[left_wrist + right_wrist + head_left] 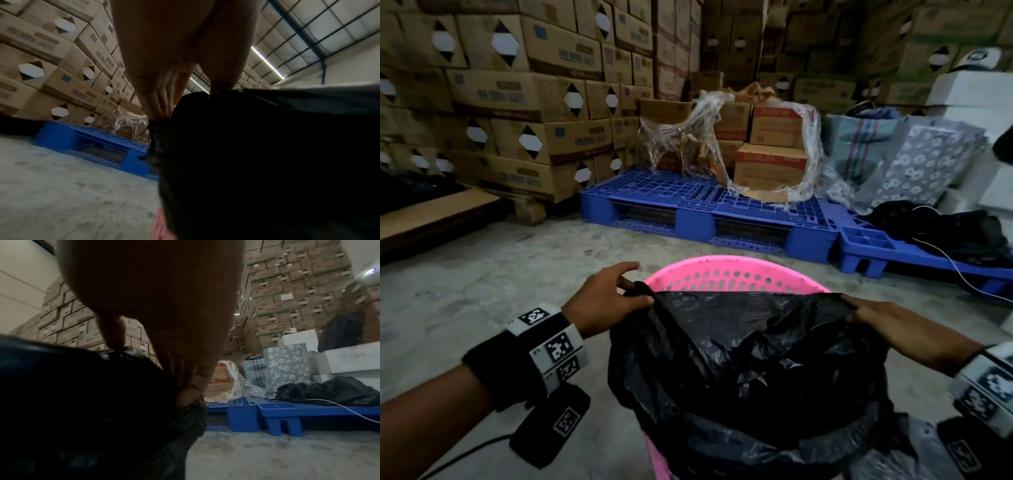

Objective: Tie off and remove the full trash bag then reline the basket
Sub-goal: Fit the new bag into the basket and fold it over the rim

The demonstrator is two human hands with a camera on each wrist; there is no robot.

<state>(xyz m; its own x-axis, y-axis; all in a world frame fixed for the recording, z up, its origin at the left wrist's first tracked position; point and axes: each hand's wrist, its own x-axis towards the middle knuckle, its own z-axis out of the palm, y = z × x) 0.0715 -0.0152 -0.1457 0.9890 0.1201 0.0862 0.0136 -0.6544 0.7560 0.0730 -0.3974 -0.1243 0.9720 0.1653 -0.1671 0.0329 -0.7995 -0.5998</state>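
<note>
A pink perforated basket (736,274) stands on the floor in front of me, its far rim bare. A black trash bag (750,359) sits in it, its top edge stretched taut between my hands. My left hand (616,294) pinches the bag's left top corner between thumb and fingers. My right hand (859,311) grips the right top corner. In the left wrist view, the left hand (185,97) pinches the dark bag (267,162), with a strip of the pink basket (161,227) showing below. In the right wrist view, the right hand (156,361) curls round the bag (92,402).
A blue plastic pallet (709,212) with cartons (774,161) and loose clear wrap lies just beyond the basket. Stacked cardboard boxes (517,102) wall the left and back. A second blue pallet (893,250) with dark bags and a white cable lies right. Grey concrete floor (482,291) surrounds the basket.
</note>
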